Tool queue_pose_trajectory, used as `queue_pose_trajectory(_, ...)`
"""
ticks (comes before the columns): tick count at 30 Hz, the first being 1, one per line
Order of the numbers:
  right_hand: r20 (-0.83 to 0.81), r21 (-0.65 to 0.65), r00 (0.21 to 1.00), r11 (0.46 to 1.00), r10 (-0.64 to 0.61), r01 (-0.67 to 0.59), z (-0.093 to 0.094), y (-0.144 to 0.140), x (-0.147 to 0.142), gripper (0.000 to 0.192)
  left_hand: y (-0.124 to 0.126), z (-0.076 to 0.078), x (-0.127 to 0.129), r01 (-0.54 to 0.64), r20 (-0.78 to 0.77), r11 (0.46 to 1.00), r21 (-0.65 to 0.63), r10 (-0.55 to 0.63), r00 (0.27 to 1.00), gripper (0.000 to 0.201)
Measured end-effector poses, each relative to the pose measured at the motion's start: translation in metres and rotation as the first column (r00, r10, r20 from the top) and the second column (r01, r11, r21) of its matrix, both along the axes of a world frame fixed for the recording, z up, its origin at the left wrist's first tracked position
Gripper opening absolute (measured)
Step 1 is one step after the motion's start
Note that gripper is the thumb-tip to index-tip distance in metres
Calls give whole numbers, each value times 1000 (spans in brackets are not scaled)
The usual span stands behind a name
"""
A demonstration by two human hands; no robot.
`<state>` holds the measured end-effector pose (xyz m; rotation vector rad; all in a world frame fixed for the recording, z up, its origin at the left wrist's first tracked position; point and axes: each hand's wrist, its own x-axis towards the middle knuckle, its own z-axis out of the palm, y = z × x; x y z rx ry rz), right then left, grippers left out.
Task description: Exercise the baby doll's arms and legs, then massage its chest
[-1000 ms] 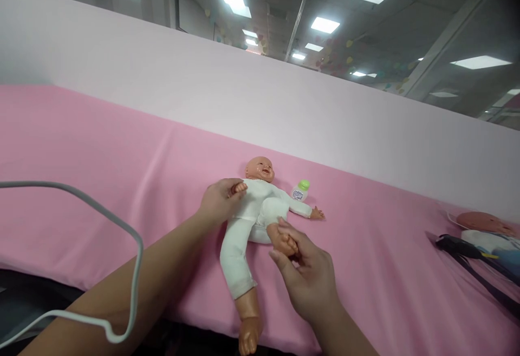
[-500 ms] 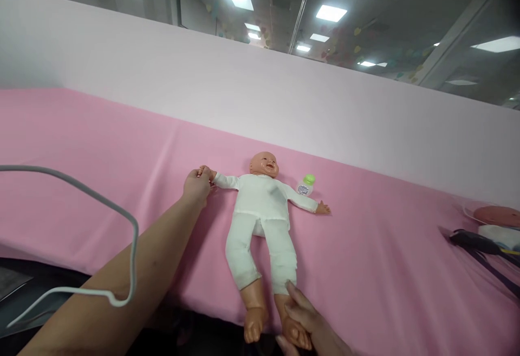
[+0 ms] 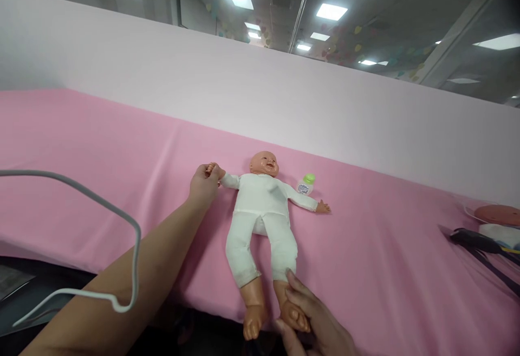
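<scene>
A baby doll (image 3: 262, 199) in a white top and trousers lies face up on a pink-covered table (image 3: 377, 258), its bare feet at the near edge. My left hand (image 3: 205, 181) is closed round the doll's hand on the left side, with that arm held out sideways. Down at the front, my right hand (image 3: 311, 312) grips the doll's foot on the right, thumb and fingers on either side of the ankle. The doll's other arm rests stretched out to the right. Beside it stands a small clear bottle (image 3: 305, 185) with a green cap.
A grey-white cable (image 3: 136, 247) loops over my left forearm. Far right lie a black strap with a handle (image 3: 475, 240) and a partly seen brownish-pink object (image 3: 498, 215). A white wall (image 3: 260, 85) with glass above borders the back.
My left hand has moved slightly right and up, bringing the doll's hand nearer its body. My right hand has shifted the doll's foot a little upward, away from the near edge.
</scene>
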<state>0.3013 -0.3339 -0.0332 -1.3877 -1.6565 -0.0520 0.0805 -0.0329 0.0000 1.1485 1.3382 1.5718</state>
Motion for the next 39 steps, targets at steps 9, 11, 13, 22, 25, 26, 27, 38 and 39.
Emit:
queue_pose_trajectory(9,-23,-36,995,994,99,-100,55,50,15,35,-41,9,36,319,-511,935,155,-200,836,21)
queue_pose_trajectory(11,-54,-44,994,995,91,-93,64,66,17,33,-45,10,38,386,-590,905,176,-217,778,21)
queue_pose_trajectory(13,-86,-60,992,993,92,-98,68,83,18,34,-46,9,38,435,-637,878,197,-222,738,22)
queue_pose_trajectory(22,-177,-111,974,980,141,-162,56,117,11,36,-45,9,39,501,-697,835,225,-221,682,22)
queue_pose_trajectory(25,-164,-102,974,980,154,-173,55,112,9,35,-46,10,38,492,-682,840,229,-222,697,21)
queue_pose_trajectory(26,-170,-98,973,980,158,-176,55,109,8,35,-46,10,38,481,-667,848,224,-227,710,21)
queue_pose_trajectory(27,-180,-94,971,980,158,-177,55,106,8,34,-46,10,37,466,-645,859,213,-234,727,22)
queue_pose_trajectory(38,-4,-20,988,988,152,-152,34,42,6,28,-8,8,3,61,202,996,61,-72,977,28)
queue_pose_trajectory(39,-6,-4,989,990,144,-144,30,37,5,29,-5,8,-1,26,235,999,26,-32,972,26)
